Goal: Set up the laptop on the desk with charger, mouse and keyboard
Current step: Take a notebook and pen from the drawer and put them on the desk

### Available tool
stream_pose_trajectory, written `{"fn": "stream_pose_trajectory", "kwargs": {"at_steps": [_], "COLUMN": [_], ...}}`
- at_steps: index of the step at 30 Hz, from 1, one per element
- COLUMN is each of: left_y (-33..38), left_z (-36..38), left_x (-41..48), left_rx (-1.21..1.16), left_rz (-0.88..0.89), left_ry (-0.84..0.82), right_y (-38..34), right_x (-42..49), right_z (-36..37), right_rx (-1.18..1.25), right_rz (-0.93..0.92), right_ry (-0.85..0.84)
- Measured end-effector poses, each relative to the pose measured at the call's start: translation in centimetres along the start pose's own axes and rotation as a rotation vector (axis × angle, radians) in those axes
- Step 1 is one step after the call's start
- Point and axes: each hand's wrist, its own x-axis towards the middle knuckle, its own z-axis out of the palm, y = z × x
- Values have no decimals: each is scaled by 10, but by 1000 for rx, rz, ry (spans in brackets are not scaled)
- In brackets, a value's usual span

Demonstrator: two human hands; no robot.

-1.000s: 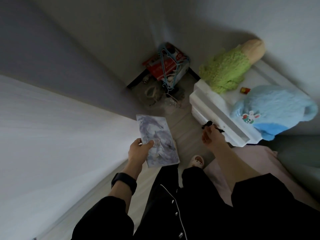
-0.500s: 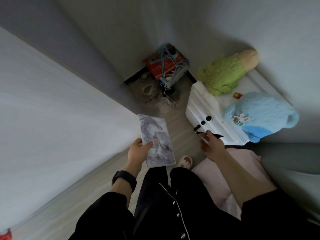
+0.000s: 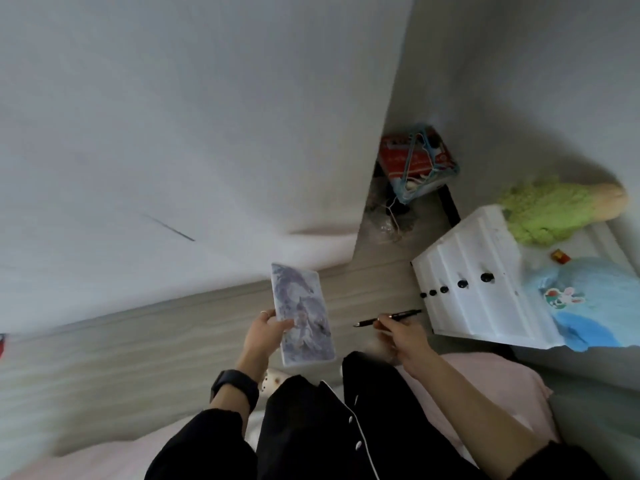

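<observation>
Laptop not in frame; same for charger, mouse, keyboard, and no tabletop visible, so I can't tell where any of them are. Left hand (image 3: 263, 336) grips a book (image 3: 303, 315) by its lower-left edge, thumb on the cover, book sticking up toward 12 o'clock over the floor (image 3: 138, 348). Right hand (image 3: 403, 337) has its fingers pinched on a pen (image 3: 388, 317), held roughly level, one end pointing at 9 o'clock, apart from the book. White drawers (image 3: 478, 271) sit at 2 o'clock from the right hand, near the pen's far end but not touching; blue plush (image 3: 595, 299) and green plush (image 3: 547, 213) lie on top. My read: the setup proper hasn't started, this looks like clearing or carrying loose items, both hands full. Next move needs both items put down somewhere stable, the drawers' top being the closest spot I can see, then go and find the laptop. Risk: the pen rolls off if it's parked on an edge.
</observation>
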Motion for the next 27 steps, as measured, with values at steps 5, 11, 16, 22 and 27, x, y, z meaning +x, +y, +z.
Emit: {"fn": "stream_pose_trajectory", "kwargs": {"at_steps": [5, 11, 16, 22, 27], "left_y": [-54, -134, -197, -266, -301], "left_z": [-97, -232, -332, -403, -437], "left_x": [-12, -27, -48, -72, -71], "left_rx": [-316, -709, -897, -1103, -1261], "left_rz": [-11, -40, -18, 13, 33], "left_ry": [66, 77, 91, 165, 312], "right_y": [22, 63, 96, 130, 155], "right_x": [-30, -73, -115, -156, -173], "right_z": [103, 235, 347, 460, 535], "right_rx": [-263, -525, -779, -968, -1077], "right_rz": [-102, -213, -293, -352, -302], "right_ry": [-118, -263, -401, -521, -613]}}
